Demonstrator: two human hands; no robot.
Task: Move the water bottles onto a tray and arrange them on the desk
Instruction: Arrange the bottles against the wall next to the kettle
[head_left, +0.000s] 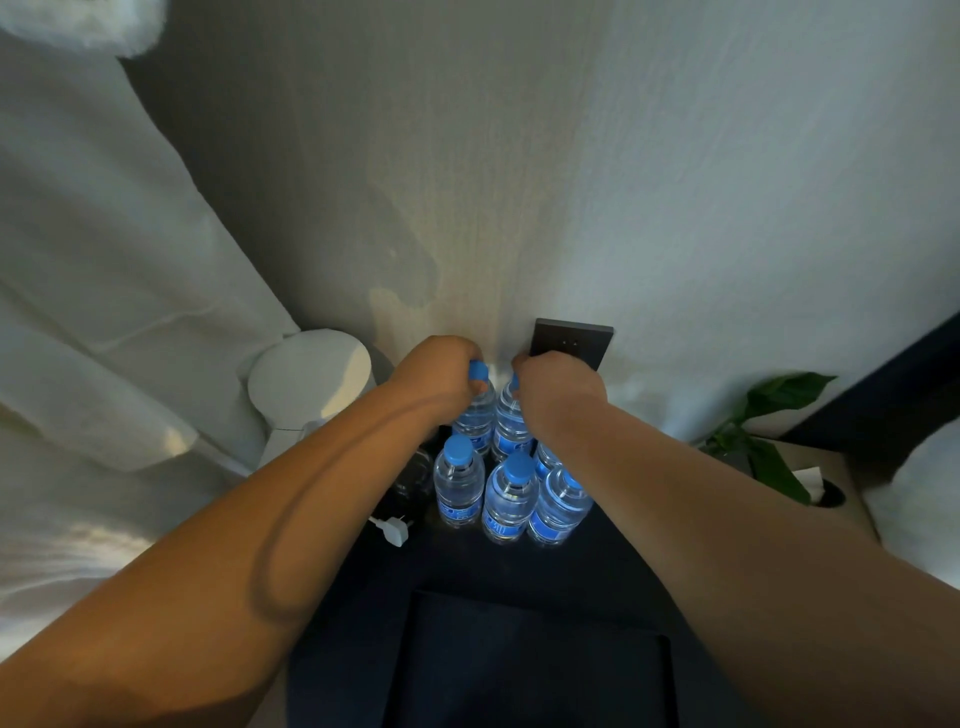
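Head view, looking down past two bare forearms toward a corner where pale walls meet. Left hand (441, 371) closed around the neck of the back left bottle (475, 410), blue cap poking out between thumb and fingers. Right hand (561, 392) curled shut over the top of the back right bottle (511, 423), cap almost hidden under the knuckles. Both bottles upright, side by side and touching or nearly so, close against the wall. Just in front, more small water bottles (509, 493) with blue caps and blue labels, packed tight in a cluster on a dark surface (467, 566). Dark rectangular tray (530, 670), judged from its raised edge, nearer the body, with nothing on it. White plug (390, 530) lying left of the cluster; white round bin (309, 384) further left; dark wall plate (571, 340) behind the right hand; green leaves (769, 431) at right. Likely handling: full, so modestly heavy for the size; thin clear plastic, soft in the middle and apt to dent or slip under a squeeze. Firmest hold probably at the stiff neck just under the cap, as here, lifting straight up to avoid knocking the close neighbours.
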